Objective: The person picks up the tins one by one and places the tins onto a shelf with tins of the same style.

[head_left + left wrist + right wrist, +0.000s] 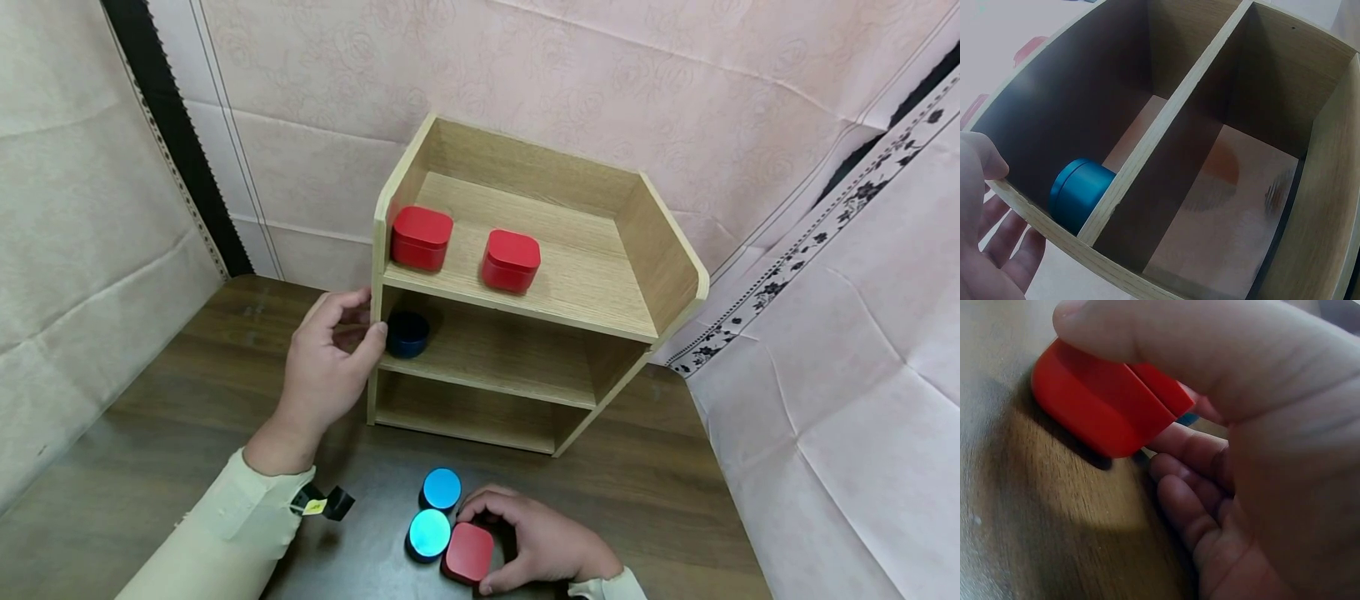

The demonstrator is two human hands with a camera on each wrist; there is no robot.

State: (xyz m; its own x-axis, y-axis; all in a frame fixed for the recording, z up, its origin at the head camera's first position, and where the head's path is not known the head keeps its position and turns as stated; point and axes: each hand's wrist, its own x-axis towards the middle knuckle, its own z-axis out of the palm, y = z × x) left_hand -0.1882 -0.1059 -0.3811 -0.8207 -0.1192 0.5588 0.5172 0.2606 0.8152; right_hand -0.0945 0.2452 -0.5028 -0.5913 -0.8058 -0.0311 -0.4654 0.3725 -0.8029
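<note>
My left hand (322, 358) holds the left side panel of a small wooden shelf (517, 312), its thumb at the front edge and its other fingers along the outside. Just beside that thumb, a round dark blue tin (408, 335) stands on the middle level; it looks teal in the left wrist view (1082, 194). Down on the table, my right hand (536, 537) grips a red rounded-square box (470, 552) between thumb and fingers. Touching or nearly touching this box are two round tins with shiny blue lids, the nearer tin (430, 533) and the farther tin (441, 488).
Two more red boxes, a left one (422, 238) and a right one (512, 261), sit on the shelf's top level. Pale fabric walls (315, 100) enclose the dark wooden table (660, 475) at the back and both sides.
</note>
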